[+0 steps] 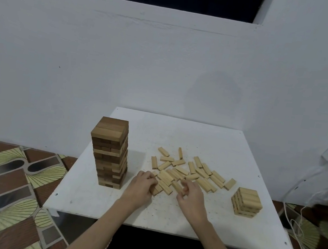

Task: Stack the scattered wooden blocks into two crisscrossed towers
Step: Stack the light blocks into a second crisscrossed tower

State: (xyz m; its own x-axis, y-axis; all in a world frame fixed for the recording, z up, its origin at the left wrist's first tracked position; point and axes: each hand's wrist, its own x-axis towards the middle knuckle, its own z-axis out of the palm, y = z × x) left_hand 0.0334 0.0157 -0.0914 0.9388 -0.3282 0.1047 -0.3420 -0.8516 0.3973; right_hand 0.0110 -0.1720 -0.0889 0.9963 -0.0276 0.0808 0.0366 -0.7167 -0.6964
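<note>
- Both hands are down on the white surface (167, 215), low in the centre of the frame, working the near edge of the scattered wooden blocks (185, 172).
- The left hand (141, 186) sits at the pile's left corner, its fingers (151, 182) curled in around a couple of pale blocks (157, 189) right at its fingertips.
- The right hand (191, 195) is just beside it, thumb and fingers bent together over a single block (177, 186); it looks like a pinch, though the contact is partly hidden.
- The loose blocks fan out from the hands toward the middle of the surface, lying flat at all angles, some overlapping.
- Left of the hands stands the tall dark tower (110, 152), upright, crisscrossed layer on layer, well above everything else.
- Over at the right, near the surface's edge, sits the short pale tower (246, 202), only a few layers high, apart from the pile.
- Patterned floor (7, 182) shows lower left; white cables (297, 219) trail at far right.
</note>
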